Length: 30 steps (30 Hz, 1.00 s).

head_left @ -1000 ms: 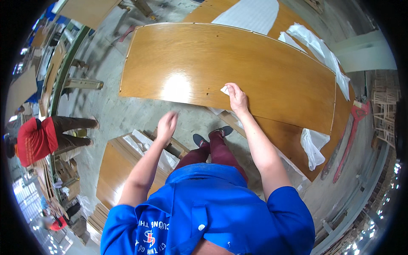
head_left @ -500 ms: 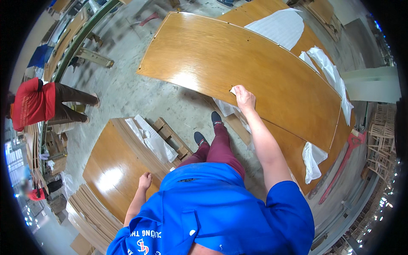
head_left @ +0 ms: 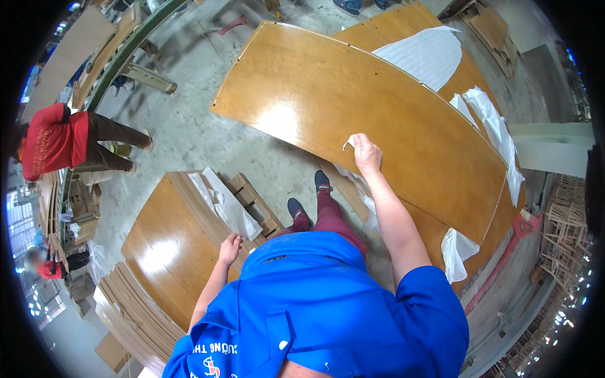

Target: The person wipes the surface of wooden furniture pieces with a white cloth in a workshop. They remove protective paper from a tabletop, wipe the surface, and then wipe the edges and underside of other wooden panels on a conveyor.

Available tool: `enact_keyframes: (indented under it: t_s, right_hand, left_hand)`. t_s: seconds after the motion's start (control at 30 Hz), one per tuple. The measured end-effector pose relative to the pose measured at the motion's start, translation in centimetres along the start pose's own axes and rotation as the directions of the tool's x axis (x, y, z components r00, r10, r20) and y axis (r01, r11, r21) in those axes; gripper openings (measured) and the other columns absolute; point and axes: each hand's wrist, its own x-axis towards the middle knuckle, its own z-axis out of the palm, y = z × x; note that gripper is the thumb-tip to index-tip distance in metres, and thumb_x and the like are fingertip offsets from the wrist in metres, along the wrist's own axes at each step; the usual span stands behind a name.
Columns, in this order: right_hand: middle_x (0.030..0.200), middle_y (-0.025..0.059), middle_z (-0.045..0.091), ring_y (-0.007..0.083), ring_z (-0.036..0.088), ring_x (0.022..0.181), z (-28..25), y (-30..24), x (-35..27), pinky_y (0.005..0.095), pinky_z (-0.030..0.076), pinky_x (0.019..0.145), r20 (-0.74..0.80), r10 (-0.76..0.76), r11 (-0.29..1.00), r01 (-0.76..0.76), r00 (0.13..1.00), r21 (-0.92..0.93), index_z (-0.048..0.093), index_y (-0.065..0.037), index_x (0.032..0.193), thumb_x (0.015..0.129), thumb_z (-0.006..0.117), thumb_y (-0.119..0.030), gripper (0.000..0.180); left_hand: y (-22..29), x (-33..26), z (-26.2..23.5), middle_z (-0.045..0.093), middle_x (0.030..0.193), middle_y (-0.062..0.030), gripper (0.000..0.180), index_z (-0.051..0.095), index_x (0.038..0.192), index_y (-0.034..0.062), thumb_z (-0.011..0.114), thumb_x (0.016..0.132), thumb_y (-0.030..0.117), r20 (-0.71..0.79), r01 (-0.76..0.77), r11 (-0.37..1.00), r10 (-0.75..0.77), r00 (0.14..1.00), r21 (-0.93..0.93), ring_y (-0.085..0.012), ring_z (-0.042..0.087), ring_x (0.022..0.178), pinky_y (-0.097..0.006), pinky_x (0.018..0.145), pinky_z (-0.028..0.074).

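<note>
Far left first: stack of brown boards, and close by, left hand, fingers loosely curled, empty or not impossible to tell. Over to the large board, laid across another board: white scrap pinched in the fingers of the right hand, at or just above the near edge. Seemingly mid-job; share done or left, not readable here. Glossy, honey-brown, grained, glare at left, pale along the far rim.

Worn are a blue shirt, maroon trousers and 2 dark shoes.
</note>
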Motion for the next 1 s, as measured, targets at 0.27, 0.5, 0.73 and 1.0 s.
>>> enact_keyframes:
  t_s: [0.27, 0.5, 0.73, 1.0]
  right_hand:
    - [0.072, 0.0148, 0.064, 0.0371, 0.062, 0.069, -0.4, 1.3, 5.7, 0.0478, 0.048, 0.060, -0.040, 0.031, 1.000, -0.031, 0.999, -0.006, 0.058, -0.014, 0.091, 0.094, 0.042, -0.037, 0.029]
    - [0.074, 0.0155, 0.064, 0.0380, 0.062, 0.070, -0.7, 3.3, 12.2, 0.0488, 0.047, 0.061, -0.081, 0.066, 0.995, -0.071, 0.995, -0.064, 0.058, -0.014, 0.091, 0.094, 0.040, -0.039, 0.031]
    - [0.077, 0.0166, 0.065, 0.0390, 0.062, 0.073, -1.3, 4.9, 18.3, 0.0496, 0.047, 0.062, -0.152, 0.084, 0.995, -0.092, 0.985, -0.047, 0.058, -0.015, 0.092, 0.093, 0.042, -0.038, 0.029]
    - [0.076, 0.0182, 0.064, 0.0407, 0.061, 0.073, -1.8, 6.0, 21.6, 0.0510, 0.046, 0.063, -0.119, 0.098, 0.990, -0.108, 0.988, -0.087, 0.057, -0.013, 0.090, 0.093, 0.041, -0.038, 0.029]
  left_hand:
    - [2.0, -0.2, 0.2, 0.066, 0.093, -0.0138, 0.031, 0.059, 0.106, -0.0004, 0.044, 0.092, 0.023, -0.036, 0.050, 0.998, -0.051, 0.998, -0.037, -0.0201, 0.064, 0.079, -0.031, 0.070, 0.051]
    - [4.5, -0.6, 1.0, 0.065, 0.094, -0.0142, 0.032, 0.058, 0.107, -0.0009, 0.044, 0.094, 0.024, -0.063, 0.113, 0.991, -0.117, 0.991, -0.070, -0.0207, 0.064, 0.081, -0.031, 0.071, 0.051]
    - [7.1, -0.6, 2.0, 0.066, 0.092, -0.0133, 0.031, 0.060, 0.105, -0.0003, 0.044, 0.092, 0.023, -0.088, 0.140, 0.986, -0.148, 0.985, -0.089, -0.0205, 0.064, 0.077, -0.030, 0.071, 0.051]
    - [9.6, 0.1, 3.2, 0.066, 0.091, -0.0133, 0.031, 0.059, 0.106, 0.0008, 0.045, 0.092, 0.024, -0.100, 0.136, 0.983, -0.149, 0.984, -0.124, -0.0202, 0.064, 0.077, -0.031, 0.071, 0.051]
